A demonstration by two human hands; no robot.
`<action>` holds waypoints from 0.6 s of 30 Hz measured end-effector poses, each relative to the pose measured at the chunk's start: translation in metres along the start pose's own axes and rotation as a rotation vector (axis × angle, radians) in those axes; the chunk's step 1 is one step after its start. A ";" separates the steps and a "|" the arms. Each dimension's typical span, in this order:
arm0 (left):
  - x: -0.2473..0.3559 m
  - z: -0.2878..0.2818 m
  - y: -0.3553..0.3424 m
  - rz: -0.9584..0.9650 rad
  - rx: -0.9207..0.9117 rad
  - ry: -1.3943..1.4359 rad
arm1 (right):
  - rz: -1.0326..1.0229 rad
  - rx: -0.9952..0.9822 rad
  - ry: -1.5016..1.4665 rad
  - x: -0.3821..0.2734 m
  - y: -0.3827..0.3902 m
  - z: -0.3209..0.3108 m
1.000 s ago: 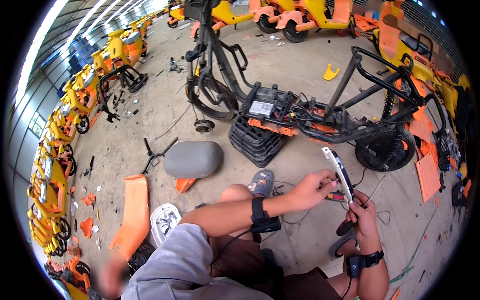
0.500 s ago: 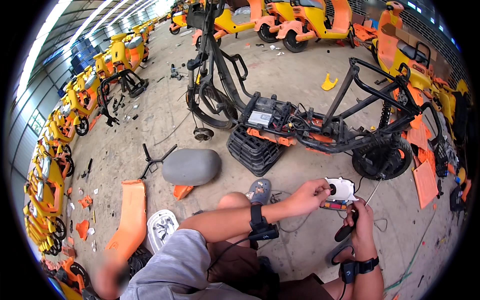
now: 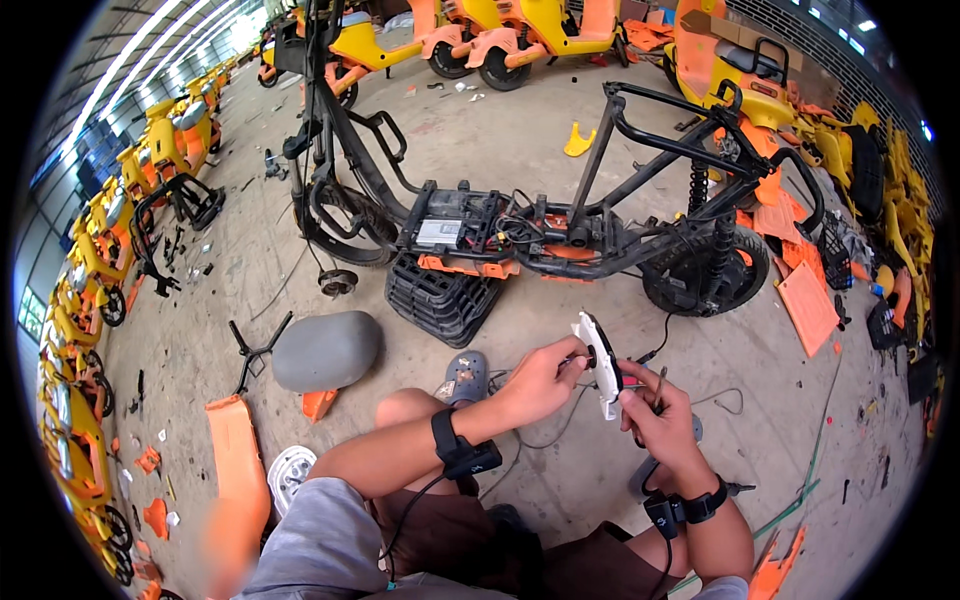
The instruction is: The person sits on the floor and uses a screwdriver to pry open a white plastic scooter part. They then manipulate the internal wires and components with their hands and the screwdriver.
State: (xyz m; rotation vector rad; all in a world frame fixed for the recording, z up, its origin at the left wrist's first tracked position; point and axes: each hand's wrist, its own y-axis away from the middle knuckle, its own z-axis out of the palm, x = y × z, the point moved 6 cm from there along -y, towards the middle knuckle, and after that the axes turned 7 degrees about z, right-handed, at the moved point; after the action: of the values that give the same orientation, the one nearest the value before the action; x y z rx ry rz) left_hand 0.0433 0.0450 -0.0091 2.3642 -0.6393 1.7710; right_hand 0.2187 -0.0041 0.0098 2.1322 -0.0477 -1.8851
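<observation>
Above my knees I hold a thin white plastic housing [image 3: 605, 372], turned edge-on, with a dark edge on its right side. My left hand [image 3: 545, 382] is closed, its fingertips pinching a small black piece on the housing's left face. My right hand [image 3: 662, 425] is closed at the housing's right edge, thumb and fingers against it. A screwdriver [image 3: 659, 392] sits in that same hand, mostly hidden by the fingers. From beside the housing a black cable [image 3: 660, 340] runs up toward the rear wheel of a stripped scooter frame [image 3: 590, 255].
A black plastic basket [image 3: 440, 300] lies under the frame. On the floor to the left are a grey seat [image 3: 325, 350], a black forked bracket [image 3: 255, 355] and an orange panel [image 3: 235, 450]. Yellow scooters [image 3: 180, 140] line the left; loose orange panels [image 3: 805, 305] lie at right.
The white housing has turned from face-up to edge-on between my hands. My right hand has come up to its edge, and the screwdriver's long shaft no longer points up and outward. The view has shifted right.
</observation>
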 end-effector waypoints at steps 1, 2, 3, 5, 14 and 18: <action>0.000 0.002 -0.002 -0.021 0.000 0.011 | -0.030 0.004 0.038 0.000 0.002 -0.001; 0.001 -0.001 -0.003 0.036 0.051 -0.071 | -0.059 0.009 0.075 -0.001 0.001 -0.001; 0.002 -0.007 -0.002 0.095 0.100 -0.153 | -0.087 0.017 0.110 -0.002 -0.001 -0.001; 0.005 -0.006 -0.004 0.201 0.138 -0.264 | -0.130 0.017 0.080 0.002 -0.003 -0.002; -0.004 -0.006 -0.001 0.014 0.114 0.005 | -0.412 0.100 0.379 -0.001 0.001 -0.006; 0.002 0.002 -0.006 0.060 0.101 -0.031 | -0.482 0.122 0.501 0.002 0.007 -0.005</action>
State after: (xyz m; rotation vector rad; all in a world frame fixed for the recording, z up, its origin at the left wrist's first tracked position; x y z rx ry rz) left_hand 0.0480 0.0493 -0.0065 2.4678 -0.6464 1.8362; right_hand 0.2255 -0.0105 0.0105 2.8328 0.5098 -1.5211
